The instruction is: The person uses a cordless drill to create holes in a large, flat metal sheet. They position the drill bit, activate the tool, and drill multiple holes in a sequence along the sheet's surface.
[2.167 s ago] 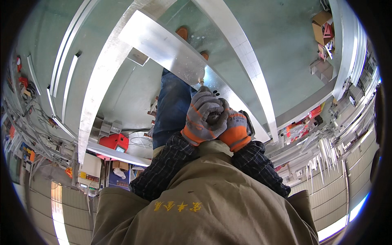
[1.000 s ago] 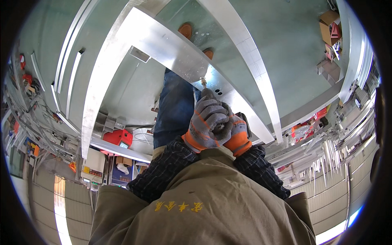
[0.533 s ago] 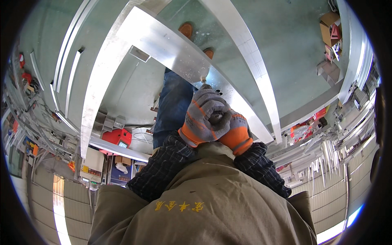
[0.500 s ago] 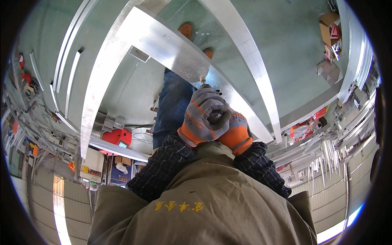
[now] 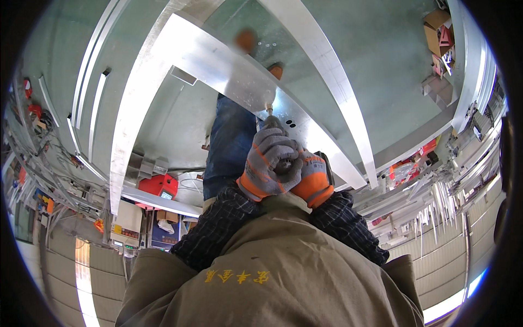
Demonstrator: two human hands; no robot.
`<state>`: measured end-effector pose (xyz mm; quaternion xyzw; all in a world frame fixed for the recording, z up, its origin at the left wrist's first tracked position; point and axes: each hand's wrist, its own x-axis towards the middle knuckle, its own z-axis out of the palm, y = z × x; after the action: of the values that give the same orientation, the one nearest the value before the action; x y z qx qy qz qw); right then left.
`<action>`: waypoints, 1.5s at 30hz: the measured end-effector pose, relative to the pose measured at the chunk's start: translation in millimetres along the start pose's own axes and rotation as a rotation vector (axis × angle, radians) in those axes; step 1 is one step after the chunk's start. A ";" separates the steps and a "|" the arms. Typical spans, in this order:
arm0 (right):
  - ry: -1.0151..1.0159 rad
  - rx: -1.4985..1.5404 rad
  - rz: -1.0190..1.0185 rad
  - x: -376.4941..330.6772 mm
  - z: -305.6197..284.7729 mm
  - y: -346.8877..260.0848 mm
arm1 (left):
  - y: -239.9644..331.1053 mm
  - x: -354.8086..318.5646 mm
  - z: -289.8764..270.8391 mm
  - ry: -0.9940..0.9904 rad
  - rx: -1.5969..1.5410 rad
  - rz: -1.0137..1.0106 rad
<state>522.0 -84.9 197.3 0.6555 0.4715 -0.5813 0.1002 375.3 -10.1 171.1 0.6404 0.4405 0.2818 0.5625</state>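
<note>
Hands: left hand (image 5: 271, 162) and right hand (image 5: 312, 177), both gloved, clenched over a power driver (image 5: 272, 121) | place: bit tip on the aluminium beam (image 5: 218, 65) near drilled holes | handling: tool likely heavy, rigid; hold body firmly, beam face looks slippery

Bare metal beam (image 5: 218, 60) beyond the grips (image 5: 286, 166)

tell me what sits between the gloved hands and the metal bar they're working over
In the head view, a dark power tool sits there: the left hand and right hand wrap it, its tip meeting the metal bar.
</note>
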 end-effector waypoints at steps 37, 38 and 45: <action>-0.186 -0.140 0.137 21.9 -41.0 -36.0 | -1.7 11.7 -10.2 0.076 -0.110 -0.136; -0.200 -0.173 0.146 23.0 -43.2 -39.9 | -3.6 7.9 -9.7 0.085 -0.101 -0.131; -0.089 -0.031 0.086 7.9 -26.1 -21.7 | -1.8 1.2 -9.1 -0.018 -0.037 -0.050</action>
<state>522.5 -51.6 207.5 0.6470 0.4469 -0.5977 0.1561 367.7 -4.8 171.0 0.6212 0.4460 0.2698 0.5852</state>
